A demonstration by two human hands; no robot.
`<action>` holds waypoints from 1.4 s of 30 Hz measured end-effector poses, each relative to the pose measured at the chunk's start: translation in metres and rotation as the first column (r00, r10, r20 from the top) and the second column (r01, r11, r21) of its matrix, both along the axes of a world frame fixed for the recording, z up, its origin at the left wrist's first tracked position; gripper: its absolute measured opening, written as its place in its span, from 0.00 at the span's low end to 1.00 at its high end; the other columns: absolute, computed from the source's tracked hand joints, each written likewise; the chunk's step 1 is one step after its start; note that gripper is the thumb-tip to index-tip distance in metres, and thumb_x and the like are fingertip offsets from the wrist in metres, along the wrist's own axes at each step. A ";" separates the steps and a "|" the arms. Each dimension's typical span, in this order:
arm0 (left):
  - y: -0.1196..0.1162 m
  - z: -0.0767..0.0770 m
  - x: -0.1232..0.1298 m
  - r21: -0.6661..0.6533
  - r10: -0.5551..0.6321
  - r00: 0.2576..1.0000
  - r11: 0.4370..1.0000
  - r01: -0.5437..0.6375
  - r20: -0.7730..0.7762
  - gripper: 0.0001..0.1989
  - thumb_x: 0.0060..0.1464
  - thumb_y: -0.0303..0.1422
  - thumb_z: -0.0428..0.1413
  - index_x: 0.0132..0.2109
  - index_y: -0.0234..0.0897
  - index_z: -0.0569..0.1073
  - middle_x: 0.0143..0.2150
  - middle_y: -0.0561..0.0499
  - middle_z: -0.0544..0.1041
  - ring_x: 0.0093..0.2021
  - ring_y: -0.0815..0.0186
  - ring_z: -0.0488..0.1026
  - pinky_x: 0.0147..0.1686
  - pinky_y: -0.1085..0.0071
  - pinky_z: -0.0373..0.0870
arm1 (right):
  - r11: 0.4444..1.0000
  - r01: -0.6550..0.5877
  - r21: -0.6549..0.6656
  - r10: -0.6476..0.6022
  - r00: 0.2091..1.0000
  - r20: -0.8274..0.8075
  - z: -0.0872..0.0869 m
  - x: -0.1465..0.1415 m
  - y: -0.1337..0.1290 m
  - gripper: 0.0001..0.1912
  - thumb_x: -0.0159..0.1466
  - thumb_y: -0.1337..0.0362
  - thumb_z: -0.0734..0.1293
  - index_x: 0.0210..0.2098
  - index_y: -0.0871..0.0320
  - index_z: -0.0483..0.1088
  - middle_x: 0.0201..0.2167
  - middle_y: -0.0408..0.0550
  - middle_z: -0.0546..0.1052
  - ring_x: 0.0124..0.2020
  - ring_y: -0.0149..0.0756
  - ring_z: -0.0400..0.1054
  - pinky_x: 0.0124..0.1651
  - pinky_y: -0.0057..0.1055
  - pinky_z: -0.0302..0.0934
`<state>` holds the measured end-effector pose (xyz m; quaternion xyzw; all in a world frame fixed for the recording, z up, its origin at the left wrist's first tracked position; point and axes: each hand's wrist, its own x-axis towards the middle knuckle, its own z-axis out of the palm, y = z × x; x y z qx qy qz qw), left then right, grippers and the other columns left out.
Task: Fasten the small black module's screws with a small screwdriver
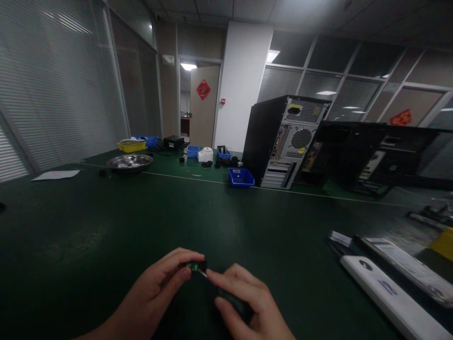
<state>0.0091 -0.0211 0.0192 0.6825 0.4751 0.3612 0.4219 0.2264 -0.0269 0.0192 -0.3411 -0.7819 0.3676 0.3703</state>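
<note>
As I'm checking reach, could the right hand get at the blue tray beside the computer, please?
Probably not yet: the right hand holds a slim tool, and the blue tray looks far off, though nothing visibly blocks the way.

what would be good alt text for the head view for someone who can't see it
A small green circuit board is in the grip of the left hand, while the right hand holds a dark-handled tool, its metal tip at the board. Beyond them on the green table are a blue tray, a metal bowl and a computer tower.
</note>
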 end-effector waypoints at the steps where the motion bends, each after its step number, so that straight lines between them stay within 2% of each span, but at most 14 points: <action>1: 0.000 0.000 0.000 0.013 0.002 1.000 1.000 -0.002 -0.003 0.14 0.62 0.35 0.48 0.48 0.51 0.76 0.48 0.54 0.78 0.52 0.58 0.72 0.52 0.67 0.67 | 1.000 0.003 0.006 -0.003 1.000 0.006 0.000 0.000 0.000 0.21 0.62 0.69 0.62 0.53 0.60 0.74 0.33 0.56 0.73 0.33 0.42 0.70 0.34 0.37 0.63; 10: 0.000 -0.001 -0.002 0.083 -0.012 1.000 0.997 0.012 -0.003 0.12 0.61 0.33 0.51 0.48 0.50 0.76 0.49 0.53 0.77 0.52 0.59 0.72 0.52 0.68 0.67 | 1.000 0.011 0.000 -0.011 0.998 0.063 0.001 0.000 0.001 0.20 0.62 0.68 0.61 0.52 0.62 0.74 0.32 0.57 0.73 0.33 0.43 0.71 0.34 0.37 0.64; 16: 0.004 0.002 -0.002 0.038 -0.049 0.999 0.998 0.050 -0.004 0.10 0.60 0.32 0.53 0.45 0.46 0.77 0.41 0.51 0.78 0.44 0.60 0.75 0.45 0.67 0.70 | 1.000 -0.005 -0.022 0.007 0.996 0.093 0.001 0.001 0.000 0.20 0.63 0.67 0.62 0.53 0.59 0.74 0.33 0.54 0.73 0.34 0.41 0.71 0.35 0.35 0.64; 20: 0.006 0.004 -0.002 0.043 -0.056 0.998 0.998 0.055 0.025 0.08 0.58 0.32 0.56 0.43 0.44 0.79 0.41 0.50 0.79 0.44 0.59 0.76 0.46 0.67 0.70 | 0.999 -0.009 -0.033 0.012 0.996 0.087 0.000 0.002 0.002 0.21 0.63 0.68 0.62 0.55 0.54 0.73 0.33 0.51 0.74 0.34 0.39 0.71 0.35 0.32 0.63; 23: 0.005 0.003 -0.002 0.048 -0.065 0.996 0.997 0.063 0.055 0.08 0.57 0.31 0.57 0.43 0.44 0.80 0.42 0.50 0.80 0.45 0.59 0.76 0.47 0.68 0.70 | 0.999 -0.018 -0.037 0.021 0.996 0.087 0.000 0.002 0.003 0.20 0.64 0.67 0.62 0.55 0.54 0.72 0.34 0.52 0.74 0.35 0.40 0.71 0.36 0.34 0.64; 28: 0.003 0.001 -0.001 -0.052 -0.032 0.992 0.998 0.039 0.121 0.10 0.53 0.29 0.60 0.43 0.43 0.80 0.40 0.50 0.82 0.38 0.61 0.78 0.41 0.68 0.73 | 0.998 -0.028 -0.060 0.034 0.995 0.093 0.002 0.002 0.003 0.19 0.65 0.64 0.62 0.55 0.53 0.73 0.34 0.52 0.74 0.35 0.40 0.71 0.36 0.34 0.63; 32: 0.003 0.004 0.001 -0.077 -0.018 0.986 0.997 0.031 0.165 0.08 0.52 0.28 0.61 0.39 0.41 0.82 0.36 0.50 0.82 0.34 0.63 0.77 0.36 0.71 0.72 | 0.998 -0.019 -0.061 0.024 0.996 0.088 0.001 0.002 0.003 0.19 0.65 0.65 0.63 0.54 0.54 0.74 0.33 0.53 0.75 0.35 0.41 0.71 0.36 0.34 0.63; 42: 0.001 0.006 0.005 -0.235 -0.009 0.913 0.965 0.114 0.409 0.07 0.50 0.27 0.62 0.37 0.38 0.82 0.31 0.52 0.82 0.31 0.66 0.76 0.36 0.70 0.72 | 0.998 -0.048 -0.041 0.049 0.998 0.041 -0.002 0.002 0.003 0.18 0.66 0.63 0.63 0.53 0.53 0.74 0.33 0.54 0.75 0.34 0.42 0.71 0.35 0.35 0.63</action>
